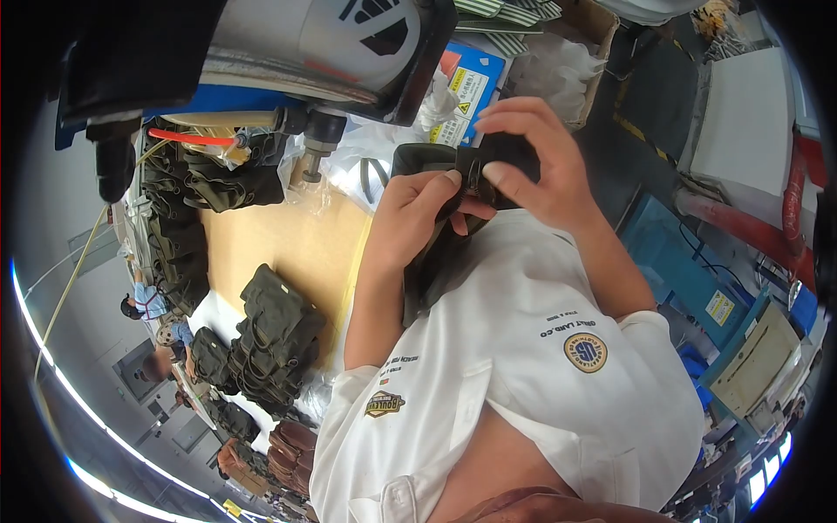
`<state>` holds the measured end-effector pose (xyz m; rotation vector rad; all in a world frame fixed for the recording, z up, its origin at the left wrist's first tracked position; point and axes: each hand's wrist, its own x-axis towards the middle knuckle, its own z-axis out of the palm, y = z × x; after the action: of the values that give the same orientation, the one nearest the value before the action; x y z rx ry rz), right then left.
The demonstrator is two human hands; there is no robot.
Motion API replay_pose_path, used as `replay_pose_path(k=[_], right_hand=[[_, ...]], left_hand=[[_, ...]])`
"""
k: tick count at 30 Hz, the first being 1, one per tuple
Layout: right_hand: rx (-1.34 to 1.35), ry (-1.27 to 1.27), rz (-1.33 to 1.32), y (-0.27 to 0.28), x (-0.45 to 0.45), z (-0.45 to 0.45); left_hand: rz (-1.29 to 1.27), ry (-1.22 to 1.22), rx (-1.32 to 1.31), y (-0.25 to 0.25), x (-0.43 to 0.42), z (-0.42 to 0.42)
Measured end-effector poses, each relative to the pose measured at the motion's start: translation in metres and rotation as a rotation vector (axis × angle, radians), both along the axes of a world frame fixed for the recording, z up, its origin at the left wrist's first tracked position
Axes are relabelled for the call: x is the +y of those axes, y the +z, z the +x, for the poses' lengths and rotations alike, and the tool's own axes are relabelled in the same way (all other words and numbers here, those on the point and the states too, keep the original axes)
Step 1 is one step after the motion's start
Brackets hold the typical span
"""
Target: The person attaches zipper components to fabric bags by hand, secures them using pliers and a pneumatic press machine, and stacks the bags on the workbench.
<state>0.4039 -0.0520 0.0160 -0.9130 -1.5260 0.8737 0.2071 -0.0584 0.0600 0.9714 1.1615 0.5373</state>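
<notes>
A dark green fabric bag [421, 159] rests against my white shirt, its lower part partly hidden by my forearm. My left hand [417, 209] pinches its edge between thumb and fingers, close to a small metal fitting [473, 174]. From the other side my right hand [549, 166] has its thumb against a black strap [514, 150] beside that fitting, with the fingers curled round. Both hands meet at this spot, and the fingertips under the fabric are hidden.
A machine head [323, 44] with a metal plunger [312, 161] overhangs the table [279, 231] on the left. Stacked dark green bags [275, 336] lie along it. At the top stands a box with clear plastic [558, 74]; a blue metal frame [667, 253] is at right. People work far left.
</notes>
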Motion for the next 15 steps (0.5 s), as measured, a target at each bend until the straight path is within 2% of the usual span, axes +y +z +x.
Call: replay_pose_path(k=[4, 8, 10, 12, 13, 14, 15], right_hand=[[0.097, 0.015, -0.142, -0.009, 0.001, 0.004], [-0.06, 0.218, -0.196, -0.011, 0.003, -0.004], [-0.214, 0.309, -0.122, -0.017, -0.002, -0.014], [-0.317, 0.177, -0.024, -0.021, -0.007, -0.031], [-0.282, 0.181, -0.046, -0.027, -0.008, -0.036], [-0.25, 0.182, -0.072, -0.031, -0.006, -0.04], [-0.231, 0.194, -0.088, -0.031, -0.003, -0.046]], left_hand=[[0.03, -0.02, 0.014, 0.002, -0.001, -0.001], [0.107, 0.023, -0.039, -0.005, -0.019, -0.01], [0.391, -0.133, 0.269, 0.006, -0.034, -0.025], [0.706, -0.233, 0.289, 0.007, -0.053, -0.043], [0.701, -0.276, 0.335, 0.016, -0.065, -0.047], [0.709, -0.278, 0.506, 0.012, -0.084, -0.053], [0.703, -0.195, 0.57, 0.004, -0.098, -0.058]])
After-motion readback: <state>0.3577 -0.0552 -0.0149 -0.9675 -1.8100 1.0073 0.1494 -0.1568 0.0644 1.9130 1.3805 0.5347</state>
